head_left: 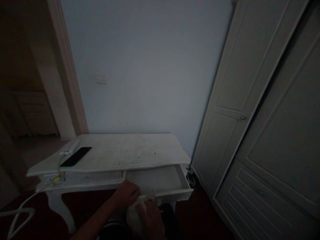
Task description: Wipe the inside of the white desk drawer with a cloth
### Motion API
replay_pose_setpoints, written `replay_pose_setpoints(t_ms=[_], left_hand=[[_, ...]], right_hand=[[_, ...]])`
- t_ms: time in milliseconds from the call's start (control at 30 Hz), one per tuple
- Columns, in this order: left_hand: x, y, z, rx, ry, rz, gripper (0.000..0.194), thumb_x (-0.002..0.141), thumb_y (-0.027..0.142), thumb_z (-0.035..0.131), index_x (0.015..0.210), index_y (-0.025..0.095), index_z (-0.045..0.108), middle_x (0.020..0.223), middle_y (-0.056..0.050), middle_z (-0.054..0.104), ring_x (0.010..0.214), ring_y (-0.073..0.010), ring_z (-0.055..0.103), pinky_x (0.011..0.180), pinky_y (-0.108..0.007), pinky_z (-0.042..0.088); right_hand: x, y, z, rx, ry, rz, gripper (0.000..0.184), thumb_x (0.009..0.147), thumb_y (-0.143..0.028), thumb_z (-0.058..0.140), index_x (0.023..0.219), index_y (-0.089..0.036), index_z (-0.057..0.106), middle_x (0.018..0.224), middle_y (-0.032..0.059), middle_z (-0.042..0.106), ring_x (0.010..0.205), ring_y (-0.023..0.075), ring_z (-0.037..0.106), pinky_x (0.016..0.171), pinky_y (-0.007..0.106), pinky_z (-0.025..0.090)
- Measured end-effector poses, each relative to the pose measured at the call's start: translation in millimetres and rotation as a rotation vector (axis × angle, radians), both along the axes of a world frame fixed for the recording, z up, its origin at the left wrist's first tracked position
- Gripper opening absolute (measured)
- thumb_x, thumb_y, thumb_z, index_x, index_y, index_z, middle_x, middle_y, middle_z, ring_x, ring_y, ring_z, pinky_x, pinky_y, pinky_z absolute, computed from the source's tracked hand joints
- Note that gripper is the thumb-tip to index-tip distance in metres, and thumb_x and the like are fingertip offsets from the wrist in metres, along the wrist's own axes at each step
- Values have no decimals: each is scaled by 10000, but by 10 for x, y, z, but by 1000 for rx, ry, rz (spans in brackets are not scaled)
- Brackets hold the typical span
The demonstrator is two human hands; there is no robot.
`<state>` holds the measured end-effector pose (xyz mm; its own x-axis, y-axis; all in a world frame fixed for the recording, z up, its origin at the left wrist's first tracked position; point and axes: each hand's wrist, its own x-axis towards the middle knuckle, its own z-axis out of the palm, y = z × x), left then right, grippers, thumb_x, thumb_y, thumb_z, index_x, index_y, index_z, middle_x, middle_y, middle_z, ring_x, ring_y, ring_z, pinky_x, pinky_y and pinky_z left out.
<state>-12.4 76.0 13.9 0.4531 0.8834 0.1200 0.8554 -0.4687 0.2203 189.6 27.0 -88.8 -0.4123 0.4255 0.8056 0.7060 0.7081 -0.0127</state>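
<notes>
A white desk (135, 146) stands against the wall, and its right-hand drawer (160, 180) is pulled out; no contents show inside. My left hand (127, 194) is closed over the left front corner of this drawer. Low in the view, my right hand (151, 216) presses a crumpled whitish cloth (135, 218) against the drawer's front, near its left end. The fingers are bent over the cloth, and part of it bulges out to the left of the hand. Dim light blurs the fingertips.
A dark phone (76, 156) and a white power strip (71, 146) lie at the desk's left end. A white cable (25, 203) hangs off that side. Tall white wardrobes (225, 116) stand close on the right. A doorway opens at the left, beyond the door frame (72, 73).
</notes>
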Motion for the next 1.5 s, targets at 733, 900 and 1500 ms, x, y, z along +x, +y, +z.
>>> replay_pose_setpoints(t_ms=[733,900,1500], left_hand=[[-12,12,-3,-42,81,30,398,1047,370,407,845,241,724,891,-53,799,874,-234,725,835,-365,421],[-6,-27,25,-39,106,46,425,1069,378,381,854,236,719,906,-60,792,885,-234,714,858,-370,418],[-20,-35,4,12,105,3,478,1097,412,341,846,236,707,875,-64,787,850,-232,716,831,-377,413]], right_hand=[[-87,-40,23,-131,-12,-10,677,769,-336,753,1412,-274,553,1203,131,714,1017,331,689,884,445,575],[-634,13,-369,-51,-15,39,529,787,-397,763,1271,-266,592,977,91,713,816,290,676,738,408,577],[1474,238,360,-177,14,-197,728,758,-88,610,1442,-337,611,1284,104,678,1142,310,667,941,410,555]])
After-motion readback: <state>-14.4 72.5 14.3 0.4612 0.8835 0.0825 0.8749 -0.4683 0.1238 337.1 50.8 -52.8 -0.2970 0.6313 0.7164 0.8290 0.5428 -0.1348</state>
